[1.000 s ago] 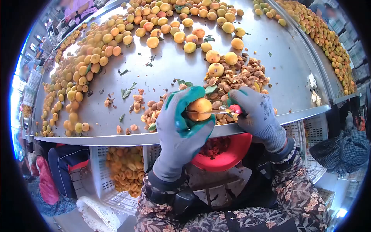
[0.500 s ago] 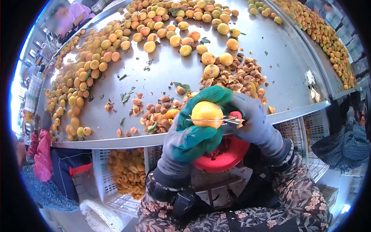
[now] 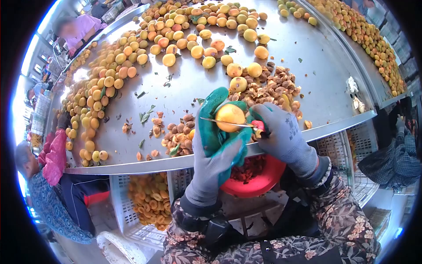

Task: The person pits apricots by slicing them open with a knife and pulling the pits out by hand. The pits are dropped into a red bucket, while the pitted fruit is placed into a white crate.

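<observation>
An orange-yellow apricot [image 3: 230, 115] rests against the fingers of my left hand [image 3: 212, 147], which wears a grey and green coated glove. The fingers point upward behind the fruit, and the thumb is spread away from it. My gloved right hand [image 3: 283, 132] grips a small knife [image 3: 258, 126] with a red handle. Its thin blade lies across the lower front of the apricot and sticks out past its left side. Just beyond my hands, brown apricot pits [image 3: 277, 86] are heaped on the metal table [image 3: 184, 94]. Another pit pile [image 3: 178, 136] lies left of my left hand.
Whole apricots [image 3: 107, 81] lie across the table's far and left parts. Below its edge are a red bowl [image 3: 259, 189] with dark scraps and a white crate [image 3: 121, 207] of apricot halves [image 3: 151, 198]. A co-worker with a pink sleeve [image 3: 55, 156] sits at left.
My left hand has loosened from a wrapped hold, its thumb moving away from the apricot. Both hands, fruit and knife have shifted slightly up; the blade now slants across the fruit.
</observation>
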`<state>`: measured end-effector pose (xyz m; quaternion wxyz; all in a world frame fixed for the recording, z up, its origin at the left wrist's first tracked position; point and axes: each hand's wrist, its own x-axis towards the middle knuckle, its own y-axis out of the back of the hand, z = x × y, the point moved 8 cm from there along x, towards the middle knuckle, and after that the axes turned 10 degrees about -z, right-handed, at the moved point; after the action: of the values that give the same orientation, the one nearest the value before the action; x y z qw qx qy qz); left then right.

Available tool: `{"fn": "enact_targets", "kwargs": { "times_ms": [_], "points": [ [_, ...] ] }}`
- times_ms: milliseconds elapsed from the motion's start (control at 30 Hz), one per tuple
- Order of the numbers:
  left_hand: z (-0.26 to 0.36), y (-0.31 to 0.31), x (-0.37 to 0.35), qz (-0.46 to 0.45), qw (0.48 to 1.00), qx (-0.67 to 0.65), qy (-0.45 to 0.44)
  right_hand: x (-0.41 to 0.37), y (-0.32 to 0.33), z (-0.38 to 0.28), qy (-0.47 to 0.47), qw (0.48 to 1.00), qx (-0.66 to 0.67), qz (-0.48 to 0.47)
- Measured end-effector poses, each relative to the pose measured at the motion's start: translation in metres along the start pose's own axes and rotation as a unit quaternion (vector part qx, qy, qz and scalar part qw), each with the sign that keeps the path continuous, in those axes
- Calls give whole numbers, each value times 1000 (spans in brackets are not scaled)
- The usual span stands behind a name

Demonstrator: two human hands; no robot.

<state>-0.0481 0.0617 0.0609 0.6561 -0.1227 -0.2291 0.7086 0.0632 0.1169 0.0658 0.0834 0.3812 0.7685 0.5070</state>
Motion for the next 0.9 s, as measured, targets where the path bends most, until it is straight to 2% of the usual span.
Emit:
{"fn": "enact_targets", "kwargs": {
  "times_ms": [100,167,200,300,367,400,433,500,633,667,700,733,767,800,833,900],
  "points": [
    [-3,10,2,9,998,65,17,2,1,-4,4,999,21,36],
    [-4,14,4,13,998,55,5,4,1,-3,-7,999,24,25],
    [7,11,4,4,981,183,-64,6,-1,-1,-20,999,27,14],
    [-3,17,6,23,960,274,-52,8,-5,1,-32,999,39,1],
    [-14,17,8,27,998,55,-17,10,-8,2,-36,998,52,4],
    [-20,16,10,29,998,-57,1,10,-10,3,-40,997,62,4],
    [-21,15,12,28,998,-54,1,11,-13,3,-39,997,63,5],
    [-30,15,16,29,982,-184,16,12,-15,6,-40,995,87,23],
    [-26,23,20,14,970,-241,20,8,-16,11,-28,998,49,9],
    [-16,32,20,41,988,-150,9,4,-14,18,-32,977,210,35],
    [-7,37,20,68,996,-58,-3,0,-12,24,-35,929,364,60],
    [5,32,19,72,995,66,-20,-4,-13,31,-63,884,459,64],
    [4,28,17,73,995,62,-21,-7,-13,37,-92,827,549,78],
    [-3,14,18,20,996,84,3,-5,-12,41,-112,818,559,81],
    [-11,1,17,-33,993,106,29,-4,-12,41,-91,824,548,116],
    [-8,-10,19,-89,927,337,-141,-1,-8,35,-51,833,520,184]
  ]
}}
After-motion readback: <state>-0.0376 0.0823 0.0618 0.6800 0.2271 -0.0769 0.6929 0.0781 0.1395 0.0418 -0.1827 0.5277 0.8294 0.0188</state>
